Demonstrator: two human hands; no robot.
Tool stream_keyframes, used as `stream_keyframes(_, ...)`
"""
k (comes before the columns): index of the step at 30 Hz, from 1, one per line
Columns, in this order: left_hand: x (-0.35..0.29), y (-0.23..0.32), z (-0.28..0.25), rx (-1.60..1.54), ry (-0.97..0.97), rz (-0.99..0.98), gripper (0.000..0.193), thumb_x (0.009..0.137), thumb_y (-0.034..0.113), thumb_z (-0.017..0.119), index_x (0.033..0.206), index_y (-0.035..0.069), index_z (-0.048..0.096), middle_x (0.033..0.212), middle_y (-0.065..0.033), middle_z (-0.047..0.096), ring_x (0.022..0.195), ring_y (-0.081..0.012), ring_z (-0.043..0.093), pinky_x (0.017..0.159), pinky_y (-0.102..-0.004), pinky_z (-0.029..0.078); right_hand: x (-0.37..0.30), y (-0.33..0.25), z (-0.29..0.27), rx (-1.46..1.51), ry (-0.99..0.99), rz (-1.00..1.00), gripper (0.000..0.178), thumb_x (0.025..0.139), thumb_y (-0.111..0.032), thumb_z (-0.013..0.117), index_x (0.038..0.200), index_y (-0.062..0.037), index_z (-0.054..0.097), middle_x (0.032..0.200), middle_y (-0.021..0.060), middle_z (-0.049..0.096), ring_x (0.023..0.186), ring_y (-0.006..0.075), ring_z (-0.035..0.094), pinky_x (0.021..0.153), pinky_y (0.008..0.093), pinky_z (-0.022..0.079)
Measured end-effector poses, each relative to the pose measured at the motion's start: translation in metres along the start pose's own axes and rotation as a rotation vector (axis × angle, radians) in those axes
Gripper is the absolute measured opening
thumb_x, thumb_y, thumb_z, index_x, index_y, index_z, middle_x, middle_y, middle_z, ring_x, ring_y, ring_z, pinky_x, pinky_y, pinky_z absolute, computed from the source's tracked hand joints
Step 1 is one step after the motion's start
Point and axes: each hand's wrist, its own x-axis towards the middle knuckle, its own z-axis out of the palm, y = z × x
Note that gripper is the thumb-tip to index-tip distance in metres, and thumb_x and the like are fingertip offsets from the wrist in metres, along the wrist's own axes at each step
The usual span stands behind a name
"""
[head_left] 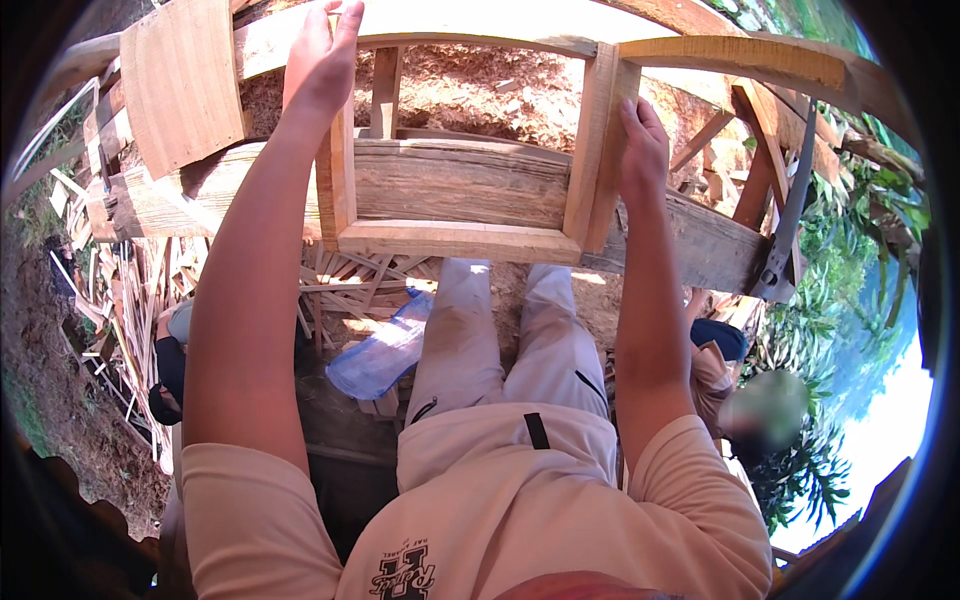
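A pale wooden frame (460, 240) fills the upper middle of the frame, before a weathered plank (460, 185), with a handsaw (790, 215) at right and a blue plastic bag (380, 355) below centre. The left hand (325, 65), fingers slightly spread, is at its top left; the right hand (643, 150), fingers bunched, touches its right upright; how tightly either grips, I cannot tell.

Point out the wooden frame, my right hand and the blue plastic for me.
Wooden frame (460, 243): head view, on its near rail.
Right hand (644, 150): head view, on its middle.
Blue plastic (380, 352): head view, on its middle.
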Motion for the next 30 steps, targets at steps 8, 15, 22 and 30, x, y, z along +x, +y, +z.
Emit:
stream_keyframes(8,0.001,0.011,-0.002,0.078,0.004,-0.049,0.06,0.109,0.053,0.054,0.144,0.004,0.058,0.138,-0.0172,0.067,0.129,-0.0287,0.062,0.112,-0.0393,0.044,-0.004,-0.003,-0.001,0.052,0.007,0.062,0.034,0.113,-0.023,0.054,0.133,0.002,0.065,0.113,0.0061,0.074,0.1,0.0108,0.068,0.088,0.0285,0.054)
stream_keyframes(15,0.002,0.004,0.0,0.133,0.031,-0.032,0.061,0.106,0.054,0.059,0.142,0.006,0.059,0.134,-0.0183,0.069,0.126,-0.0332,0.065,0.109,-0.0421,0.047,-0.004,0.009,-0.003,0.063,0.003,0.058,0.033,0.112,-0.021,0.052,0.133,0.0021,0.065,0.111,0.0051,0.073,0.097,0.0098,0.067,0.087,0.0277,0.054)
stream_keyframes(22,0.004,0.004,-0.001,0.115,0.012,-0.037,0.052,0.108,0.046,0.059,0.139,0.003,0.06,0.135,-0.0167,0.067,0.129,-0.0296,0.062,0.112,-0.0397,0.044,0.001,0.019,-0.002,0.14,-0.003,0.052,0.034,0.113,-0.02,0.051,0.134,0.0039,0.064,0.111,0.0054,0.074,0.096,0.01,0.067,0.086,0.0275,0.054)
stream_keyframes(30,0.007,-0.006,-0.002,0.129,0.01,0.01,0.048,0.109,0.042,0.06,0.137,0.002,0.062,0.131,-0.0165,0.066,0.126,-0.0283,0.061,0.111,-0.0408,0.044,0.003,0.007,0.007,-0.16,0.0,0.042,0.042,0.109,-0.033,0.061,0.128,0.0042,0.068,0.107,0.0077,0.074,0.095,0.0127,0.067,0.086,0.0285,0.053)
